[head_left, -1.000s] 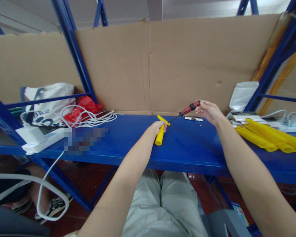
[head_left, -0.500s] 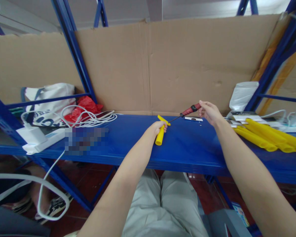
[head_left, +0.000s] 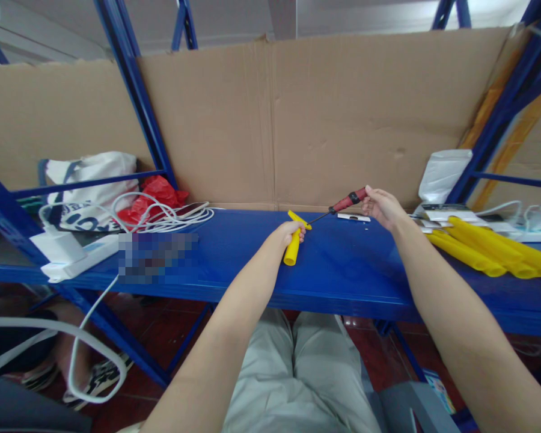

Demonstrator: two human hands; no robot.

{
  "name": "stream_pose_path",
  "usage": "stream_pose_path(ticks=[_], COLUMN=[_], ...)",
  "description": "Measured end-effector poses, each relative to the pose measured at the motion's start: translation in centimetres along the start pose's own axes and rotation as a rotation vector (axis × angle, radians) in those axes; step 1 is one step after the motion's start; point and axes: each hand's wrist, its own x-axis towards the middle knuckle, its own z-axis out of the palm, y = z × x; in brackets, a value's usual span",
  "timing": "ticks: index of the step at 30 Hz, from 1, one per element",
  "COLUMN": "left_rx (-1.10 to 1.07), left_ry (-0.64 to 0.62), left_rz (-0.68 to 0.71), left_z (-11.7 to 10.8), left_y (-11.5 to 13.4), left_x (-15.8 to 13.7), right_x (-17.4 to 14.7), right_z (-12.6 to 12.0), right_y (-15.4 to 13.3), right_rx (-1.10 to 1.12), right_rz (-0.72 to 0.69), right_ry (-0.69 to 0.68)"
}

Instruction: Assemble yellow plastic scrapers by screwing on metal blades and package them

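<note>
My left hand [head_left: 293, 233] is closed round a yellow plastic piece [head_left: 291, 255] with a tube-like handle and a flatter part across its top, held over the blue shelf top. In my right hand [head_left: 382, 207] is the end of a screwdriver [head_left: 348, 200] with a red and black handle, gripped by the fingertips. Its thin shaft slants down to the left and meets the top of the yellow piece beside my left fingers. The tip is hidden there.
Several yellow tubes [head_left: 491, 249] lie on the blue shelf [head_left: 342, 270] at the right. A small white item [head_left: 354, 218] lies behind the screwdriver. To the left are a power strip [head_left: 85, 258], white cables [head_left: 175, 219], a red bag [head_left: 151, 198] and a cloth bag [head_left: 94, 186]. Cardboard [head_left: 324, 120] stands behind.
My right fingers have shifted slightly and loosened a little at the end of the screwdriver handle. The left hand and the yellow piece stay in place.
</note>
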Motion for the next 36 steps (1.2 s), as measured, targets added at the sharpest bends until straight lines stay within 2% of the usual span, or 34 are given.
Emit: stream_pose_path(ticks=[16, 20, 25, 36], left_rx=[0.019, 0.010, -0.007, 0.012], left_ry=[0.006, 0.008, 0.007, 0.010], left_rz=[0.008, 0.013, 0.005, 0.013], left_z=[0.02, 0.01, -0.09, 0.01], left_y=[-0.01, -0.03, -0.03, -0.01], left_x=[0.13, 0.17, 0.31, 0.09], right_x=[-0.40, -0.18, -0.07, -0.19], right_z=[0.40, 0.24, 0.24, 0.27], right_y=[-0.30, -0.10, -0.03, -0.03], right_rx=[0.042, 0.052, 0.040, 0.028], right_rz=[0.014, -0.016, 0.026, 0.000], right_ry=[-0.048, -0.025, 0.010, -0.061])
